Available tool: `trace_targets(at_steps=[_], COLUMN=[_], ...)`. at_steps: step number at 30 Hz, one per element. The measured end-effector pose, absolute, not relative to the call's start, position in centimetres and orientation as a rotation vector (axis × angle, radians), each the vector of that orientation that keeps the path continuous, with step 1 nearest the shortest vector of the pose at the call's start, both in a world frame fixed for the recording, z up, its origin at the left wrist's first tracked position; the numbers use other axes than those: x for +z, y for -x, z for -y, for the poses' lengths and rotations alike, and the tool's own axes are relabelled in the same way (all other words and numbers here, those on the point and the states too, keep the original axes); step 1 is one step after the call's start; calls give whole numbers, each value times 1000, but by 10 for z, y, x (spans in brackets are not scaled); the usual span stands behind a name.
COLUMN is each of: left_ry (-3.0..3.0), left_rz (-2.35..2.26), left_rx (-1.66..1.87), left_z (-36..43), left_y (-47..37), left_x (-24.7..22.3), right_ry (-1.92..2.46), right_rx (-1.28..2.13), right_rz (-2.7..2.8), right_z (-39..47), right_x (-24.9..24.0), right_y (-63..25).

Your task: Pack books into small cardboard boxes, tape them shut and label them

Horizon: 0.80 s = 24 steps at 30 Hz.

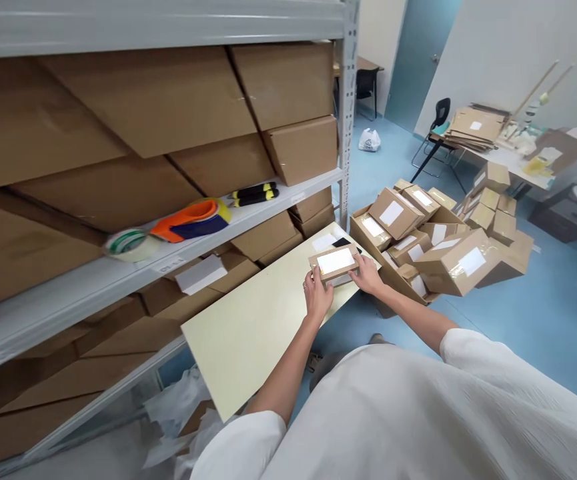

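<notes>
A small cardboard box [335, 261] with a white label on top sits at the far end of a pale yellow board [253, 320]. My left hand [317, 295] grips its near left corner. My right hand [367, 273] holds its right side. Both hands are closed around the box, which rests on or just above the board. Beyond it on the board lie a white paper slip [323, 242] and a dark flat object [343, 242], partly hidden by the box.
A grey metal shelf unit [118, 273] full of flat cardboard stands at left, with tape rolls [131, 244], an orange-blue item [193, 220] and black-yellow knives [255, 193] on it. A pile of labelled boxes [433, 247] lies on the blue floor at right. Crumpled plastic [178, 407] lies below the board.
</notes>
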<state>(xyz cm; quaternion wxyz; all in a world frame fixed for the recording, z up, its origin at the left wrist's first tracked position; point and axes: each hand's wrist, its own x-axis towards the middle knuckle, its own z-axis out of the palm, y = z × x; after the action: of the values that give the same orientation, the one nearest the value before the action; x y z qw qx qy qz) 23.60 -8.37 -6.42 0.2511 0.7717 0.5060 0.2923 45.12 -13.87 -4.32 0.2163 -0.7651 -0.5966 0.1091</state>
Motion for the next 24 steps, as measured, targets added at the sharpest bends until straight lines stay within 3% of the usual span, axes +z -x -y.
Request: trace_targets(at_steps=[11,24], left_ry=[-2091,-2099], left_rz=[-1137,-755], left_rx=[757,555], left_z=[102,85], left_y=[-402,-497], left_x=[-36,-33], right_ry=[2288,2475], right_rx=[262,218], right_rz=[1551,1165], right_z=[169,173], right_x=[2,13], right_y=[-621,-715])
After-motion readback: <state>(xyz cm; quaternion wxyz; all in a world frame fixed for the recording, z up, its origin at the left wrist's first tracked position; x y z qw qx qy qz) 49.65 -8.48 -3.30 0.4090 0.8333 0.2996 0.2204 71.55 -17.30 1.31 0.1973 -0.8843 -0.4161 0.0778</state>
